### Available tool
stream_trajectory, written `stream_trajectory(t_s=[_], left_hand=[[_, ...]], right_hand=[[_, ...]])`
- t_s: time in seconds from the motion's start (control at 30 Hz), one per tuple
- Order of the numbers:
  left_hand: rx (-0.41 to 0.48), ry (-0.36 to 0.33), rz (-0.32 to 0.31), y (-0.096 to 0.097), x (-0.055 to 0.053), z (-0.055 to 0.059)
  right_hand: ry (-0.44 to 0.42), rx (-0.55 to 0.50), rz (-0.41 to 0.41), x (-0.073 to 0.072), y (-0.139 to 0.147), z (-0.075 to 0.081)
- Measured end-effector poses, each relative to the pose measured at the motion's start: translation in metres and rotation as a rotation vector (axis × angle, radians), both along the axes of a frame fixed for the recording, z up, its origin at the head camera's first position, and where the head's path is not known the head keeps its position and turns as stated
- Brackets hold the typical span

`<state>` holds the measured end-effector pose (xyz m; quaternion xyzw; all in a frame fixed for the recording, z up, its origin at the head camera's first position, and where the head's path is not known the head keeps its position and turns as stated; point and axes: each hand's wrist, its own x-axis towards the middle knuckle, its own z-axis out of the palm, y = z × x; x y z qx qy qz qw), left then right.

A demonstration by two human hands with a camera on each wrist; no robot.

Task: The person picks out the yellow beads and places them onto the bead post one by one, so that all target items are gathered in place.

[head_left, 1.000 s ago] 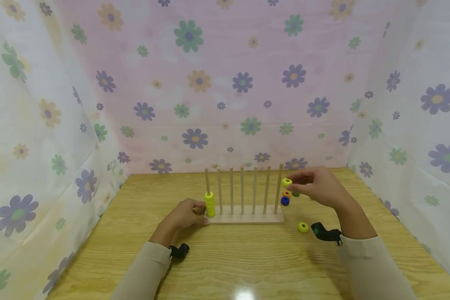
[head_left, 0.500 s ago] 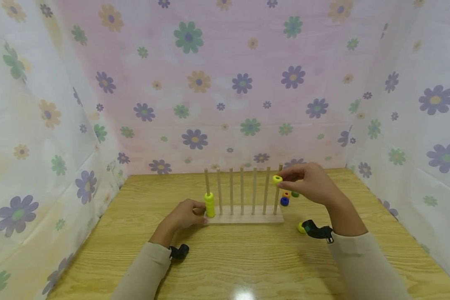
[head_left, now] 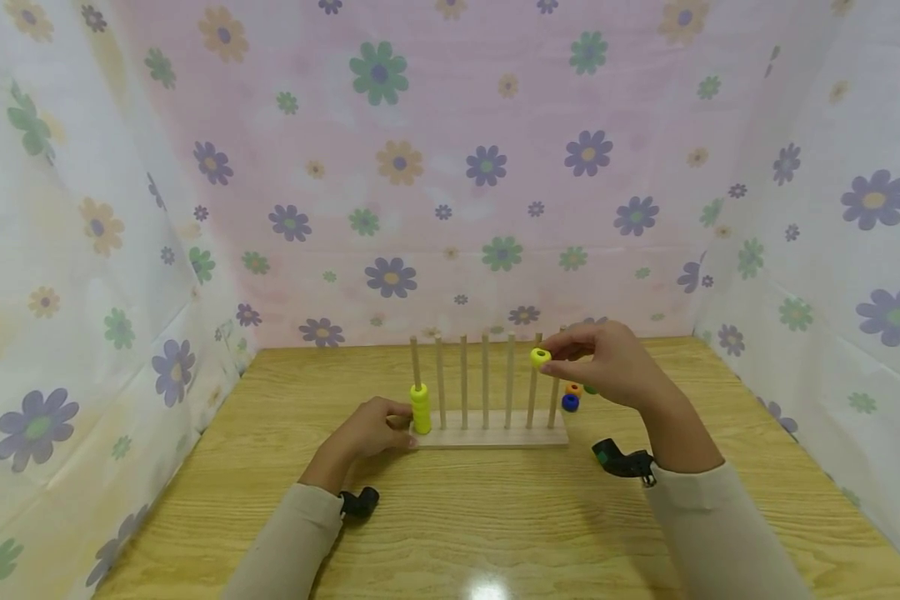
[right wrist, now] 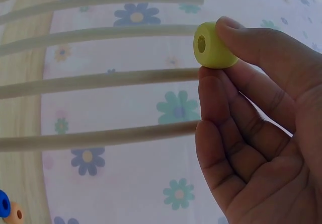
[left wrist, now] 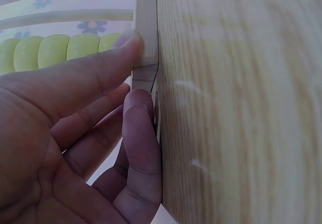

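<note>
A wooden peg rack [head_left: 487, 437] stands upright with several thin dowels on its flat base. Several yellow beads [head_left: 420, 408] are stacked on its leftmost peg. My left hand [head_left: 367, 429] holds the rack's left end; in the left wrist view the thumb [left wrist: 108, 65] lies on the base's edge with fingers curled beside its end. My right hand [head_left: 607, 365] pinches a yellow bead [head_left: 540, 358] between thumb and fingers, in front of the right-hand pegs near their tops. Seen from the right wrist, the bead [right wrist: 214, 47] shows its hole, facing the pegs, and is not threaded on one.
Right of the rack lie a blue bead [head_left: 570, 402], an orange bead [head_left: 573, 389] and a green bead [head_left: 590, 388], partly hidden by my right hand. A black wrist camera [head_left: 621, 460] sits under my right wrist. Flowered cloth [head_left: 450, 167] surrounds the wooden table [head_left: 450, 517].
My right hand has moved left with the yellow bead, from beyond the rack's right end past the rightmost peg. Its wrist camera now covers the loose yellow bead's spot. My left hand stays still.
</note>
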<state>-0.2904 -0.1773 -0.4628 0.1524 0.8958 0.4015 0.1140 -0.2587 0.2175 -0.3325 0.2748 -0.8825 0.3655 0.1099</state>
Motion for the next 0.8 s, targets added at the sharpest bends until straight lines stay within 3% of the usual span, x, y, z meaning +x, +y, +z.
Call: stream_trajectory(t_s=[0.4,0.8], left_hand=[[-0.027,0.0,0.018,-0.001,-0.002,-0.003],[-0.012,-0.004,0.007,0.0,0.0,0.0]], right_hand=[[0.041,-0.008,0.052,0.004,-0.018,0.008],[0.018,-0.037,0.099,0.001,-0.03,0.013]])
